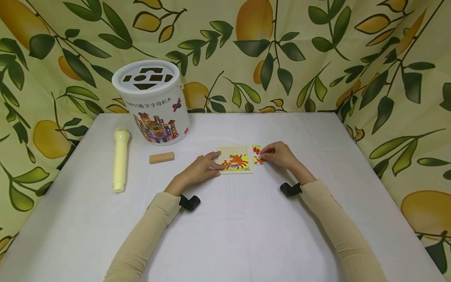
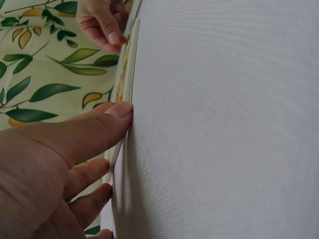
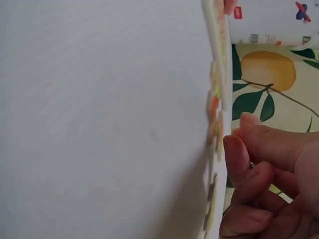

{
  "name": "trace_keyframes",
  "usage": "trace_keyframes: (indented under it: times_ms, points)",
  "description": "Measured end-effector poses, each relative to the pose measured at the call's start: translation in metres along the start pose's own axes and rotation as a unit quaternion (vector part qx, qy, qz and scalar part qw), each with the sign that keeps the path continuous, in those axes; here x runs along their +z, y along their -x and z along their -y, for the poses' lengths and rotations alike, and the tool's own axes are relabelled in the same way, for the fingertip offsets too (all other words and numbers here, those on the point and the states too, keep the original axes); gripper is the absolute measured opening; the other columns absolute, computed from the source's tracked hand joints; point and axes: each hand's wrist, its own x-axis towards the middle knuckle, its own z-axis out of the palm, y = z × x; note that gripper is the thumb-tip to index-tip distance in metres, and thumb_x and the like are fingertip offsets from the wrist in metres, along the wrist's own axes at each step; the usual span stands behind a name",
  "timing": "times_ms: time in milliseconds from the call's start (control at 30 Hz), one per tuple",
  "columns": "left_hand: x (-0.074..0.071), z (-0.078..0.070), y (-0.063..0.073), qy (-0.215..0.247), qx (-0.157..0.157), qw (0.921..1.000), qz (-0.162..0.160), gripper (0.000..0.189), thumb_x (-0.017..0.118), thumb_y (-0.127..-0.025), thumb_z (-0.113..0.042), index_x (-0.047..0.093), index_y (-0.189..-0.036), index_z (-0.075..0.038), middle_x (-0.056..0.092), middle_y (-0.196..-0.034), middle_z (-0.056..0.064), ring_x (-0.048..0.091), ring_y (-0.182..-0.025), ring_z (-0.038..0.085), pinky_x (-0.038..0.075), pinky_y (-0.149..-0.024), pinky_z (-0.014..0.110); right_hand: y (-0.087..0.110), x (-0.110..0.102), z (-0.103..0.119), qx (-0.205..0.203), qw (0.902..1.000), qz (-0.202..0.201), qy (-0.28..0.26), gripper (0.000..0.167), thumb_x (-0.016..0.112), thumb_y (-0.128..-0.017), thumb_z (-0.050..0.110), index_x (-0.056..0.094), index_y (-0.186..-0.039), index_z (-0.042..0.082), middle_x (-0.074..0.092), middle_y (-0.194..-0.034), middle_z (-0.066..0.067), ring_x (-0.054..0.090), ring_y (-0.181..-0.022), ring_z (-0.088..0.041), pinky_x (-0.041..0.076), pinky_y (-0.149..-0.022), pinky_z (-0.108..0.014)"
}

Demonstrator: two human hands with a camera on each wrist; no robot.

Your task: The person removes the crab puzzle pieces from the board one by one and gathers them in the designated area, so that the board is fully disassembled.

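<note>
A square wooden jigsaw puzzle tray [image 1: 235, 172] lies on the table, its lower part filled with an orange animal picture and its upper part showing bare wood. My left hand [image 1: 201, 168] rests at the tray's left side, the thumb [image 2: 119, 109] at the near corner and the other fingers along the edge. To the right of the tray lie loose puzzle pieces [image 1: 256, 149] in red, orange and yellow-green. Over them my right hand [image 1: 281, 155] pinches a small puzzle piece between thumb and forefinger, mostly hidden by the fingertips [image 3: 236, 144].
A white block bucket [image 1: 160, 113] with a shape-cut lid stands at the back left. Before it lies a wooden block [image 1: 161, 158], with a pale yellow microphone-shaped stick [image 1: 121, 160] farther left. A patterned cloth [image 1: 218, 55] hangs behind the white table [image 1: 225, 235].
</note>
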Motion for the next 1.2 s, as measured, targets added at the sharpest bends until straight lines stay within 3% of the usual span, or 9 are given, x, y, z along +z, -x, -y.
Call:
trace_keyframes:
  times_ms: [167, 433, 633, 800, 1033, 1200]
  points:
    - [0.0, 0.0, 0.0, 0.004, -0.002, 1.0, 0.0, 0.03, 0.064, -0.086, -0.017, 0.065, -0.115, -0.01, 0.035, -0.146, 0.017, 0.026, -0.137, 0.035, 0.02, -0.107, 0.059, -0.006, 0.004, 0.015, -0.003, 0.9999, 0.006, -0.015, 0.022, 0.064, -0.087, 0.025, 0.069, -0.098, 0.007, 0.063, -0.086, -0.007, 0.049, -0.073, -0.019, 0.041, -0.057, -0.024]
    - [0.001, 0.001, 0.0, 0.017, -0.009, 0.9998, 0.005, 0.03, 0.063, -0.086, -0.017, 0.064, -0.116, -0.011, 0.034, -0.146, 0.017, 0.026, -0.138, 0.034, 0.018, -0.106, 0.061, -0.018, 0.023, 0.042, -0.073, 0.9944, 0.076, -0.011, 0.025, 0.06, -0.089, 0.02, 0.065, -0.109, 0.005, 0.061, -0.09, -0.009, 0.048, -0.065, -0.016, 0.04, -0.052, -0.023]
    - [0.001, 0.001, 0.0, 0.014, -0.005, 0.9999, -0.001, 0.03, 0.063, -0.086, -0.018, 0.065, -0.115, -0.01, 0.035, -0.146, 0.017, 0.026, -0.137, 0.034, 0.02, -0.106, 0.061, -0.022, 0.038, 0.055, -0.109, 0.9901, 0.086, 0.021, 0.026, 0.053, -0.092, 0.018, 0.064, -0.11, 0.002, 0.059, -0.084, -0.008, 0.048, -0.071, -0.015, 0.039, -0.063, -0.023]
    - [0.0, 0.0, 0.001, 0.014, -0.004, 0.9999, -0.002, 0.03, 0.064, -0.086, -0.019, 0.065, -0.115, -0.009, 0.035, -0.146, 0.017, 0.027, -0.137, 0.033, 0.021, -0.107, 0.058, -0.024, 0.046, 0.054, -0.109, 0.9901, 0.078, 0.042, 0.025, 0.049, -0.094, 0.017, 0.063, -0.109, 0.003, 0.057, -0.08, -0.007, 0.047, -0.071, -0.017, 0.038, -0.066, -0.026]
    - [-0.002, 0.0, 0.0, 0.014, -0.005, 0.9999, -0.002, 0.03, 0.064, -0.086, -0.018, 0.064, -0.115, -0.008, 0.035, -0.145, 0.017, 0.028, -0.137, 0.033, 0.022, -0.109, 0.054, -0.023, 0.05, 0.056, -0.096, 0.9915, 0.071, 0.052, 0.023, 0.046, -0.095, 0.017, 0.061, -0.108, 0.004, 0.062, -0.095, -0.012, 0.052, -0.082, -0.02, 0.043, -0.077, -0.033]
    - [-0.001, 0.001, 0.0, 0.015, -0.005, 0.9999, -0.002, 0.03, 0.063, -0.086, -0.018, 0.065, -0.114, -0.008, 0.035, -0.146, 0.017, 0.027, -0.137, 0.034, 0.021, -0.109, 0.055, -0.021, 0.05, 0.057, -0.095, 0.9919, 0.071, 0.046, 0.022, 0.046, -0.096, 0.017, 0.059, -0.107, 0.004, 0.06, -0.088, -0.01, 0.051, -0.076, -0.018, 0.042, -0.07, -0.029]
